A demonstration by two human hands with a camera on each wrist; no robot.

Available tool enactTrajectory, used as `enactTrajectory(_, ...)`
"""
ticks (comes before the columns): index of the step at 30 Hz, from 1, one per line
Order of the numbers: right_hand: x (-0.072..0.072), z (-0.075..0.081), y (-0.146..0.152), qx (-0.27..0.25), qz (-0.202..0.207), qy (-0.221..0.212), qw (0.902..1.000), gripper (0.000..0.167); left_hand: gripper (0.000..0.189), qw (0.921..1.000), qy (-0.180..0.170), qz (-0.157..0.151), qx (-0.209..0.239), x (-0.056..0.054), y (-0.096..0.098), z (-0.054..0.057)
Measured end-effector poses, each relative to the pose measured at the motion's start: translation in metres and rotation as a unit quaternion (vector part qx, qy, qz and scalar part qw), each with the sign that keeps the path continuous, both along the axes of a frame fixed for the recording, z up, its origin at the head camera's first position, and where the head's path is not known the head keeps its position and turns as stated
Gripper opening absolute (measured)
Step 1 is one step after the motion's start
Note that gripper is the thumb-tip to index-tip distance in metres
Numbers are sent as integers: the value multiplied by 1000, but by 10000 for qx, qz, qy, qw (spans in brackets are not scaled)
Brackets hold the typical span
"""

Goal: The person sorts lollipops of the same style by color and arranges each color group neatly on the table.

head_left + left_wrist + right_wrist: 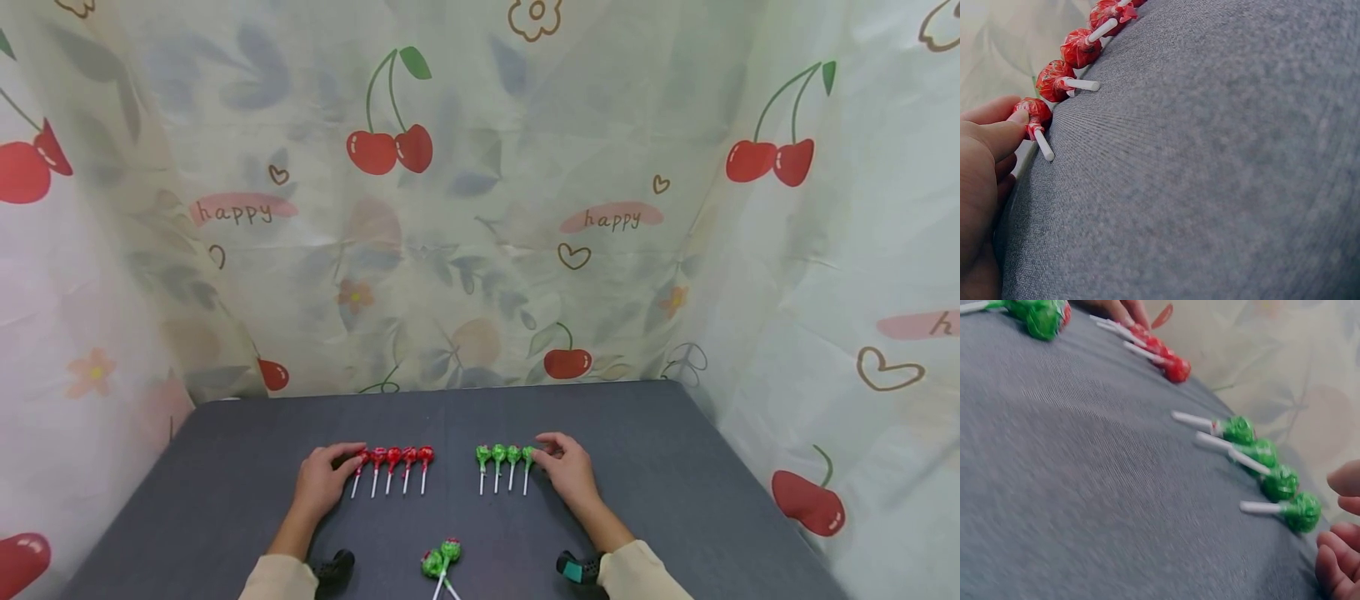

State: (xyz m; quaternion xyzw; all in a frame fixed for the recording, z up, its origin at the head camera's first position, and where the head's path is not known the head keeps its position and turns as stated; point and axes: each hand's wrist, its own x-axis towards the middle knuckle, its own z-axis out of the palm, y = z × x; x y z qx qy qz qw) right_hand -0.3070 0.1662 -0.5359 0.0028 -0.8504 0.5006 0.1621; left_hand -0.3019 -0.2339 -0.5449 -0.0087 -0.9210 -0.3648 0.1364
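Note:
My left hand (321, 482) pinches the candy head of the leftmost red lollipop (1036, 114) between thumb and fingers, its white stick pointing toward me. That lollipop ends a row of several red lollipops (393, 457) lying side by side. To the right lies a row of several green lollipops (498, 454), sticks also toward me. My right hand (572, 477) is beside the rightmost green lollipop (1302, 512). In the right wrist view its thumb and fingers are parted, with a small gap between them and the candy.
Two more green lollipops (441, 560) lie with crossed sticks near the front middle of the dark grey table (637, 450). A patterned curtain (480, 208) hangs behind and at both sides. Each wrist wears a black strapped device (577, 568).

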Motion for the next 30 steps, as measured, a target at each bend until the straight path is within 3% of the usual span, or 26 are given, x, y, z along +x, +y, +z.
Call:
enactTrajectory(5,9,6,-8,-31,-121,137,9998,16,26,10000,-37,24,22,0,0,-1)
enactTrajectory(13,26,15,-28,-391,187,462,9980,15,27,10000,-31,36,43,0,1,1)
enactTrajectory(21,39,19,-47,-608,922,415,9930,15,26,10000,-11,16,48,1,1,1)
enactTrajectory(30,51,23,-63,-797,1962,110,9773,21,26,10000,-17,28,45,0,0,0)
